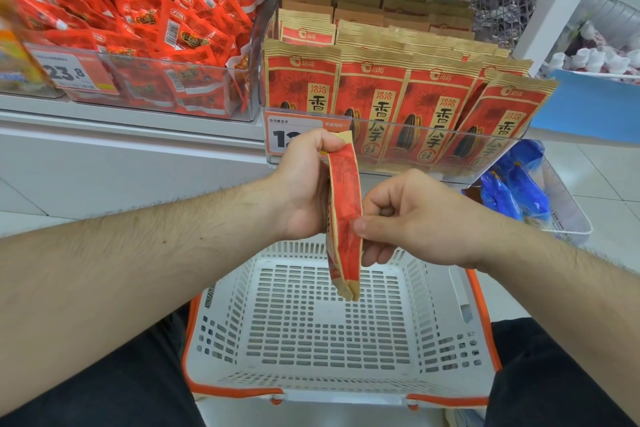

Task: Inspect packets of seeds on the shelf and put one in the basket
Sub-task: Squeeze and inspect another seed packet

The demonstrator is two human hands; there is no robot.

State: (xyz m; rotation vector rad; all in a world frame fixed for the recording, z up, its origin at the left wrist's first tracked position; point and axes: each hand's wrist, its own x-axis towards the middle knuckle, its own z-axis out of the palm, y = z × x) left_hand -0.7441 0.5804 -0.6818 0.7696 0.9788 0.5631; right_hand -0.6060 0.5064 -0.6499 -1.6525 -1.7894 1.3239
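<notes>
— Red foil first, far left: a clear bin heaped with small snack sachets, too many for me to count. What's next along?

— Left hand, fingers curled round the top end of one seed packet, gripping it just under the tan seal. I've got the packet turned edge-on to the camera, long axis close to vertical, bottom end hanging down over the basket.

— And the right?

— Right hand, thumb and forefinger pinching the packet's edge about midway down, the other fingers tucked in behind. So both hands touch it, left high, right lower; the right sits nearer the basket.

— Which way to the drop?

— Straight down, I'd say. The white basket with the orange rim lies directly under the packet's lower tip, nothing in it. Letting it go, or lowering it first, looks like the whole move.

— Counts?

— One packet in hand, one basket, two hands. On the shelf behind, four seed packets face me across the front row of their tray, with more rows stacked behind that I can't number. Far right, blue packs in a wire bin; I can't count those surely.
</notes>
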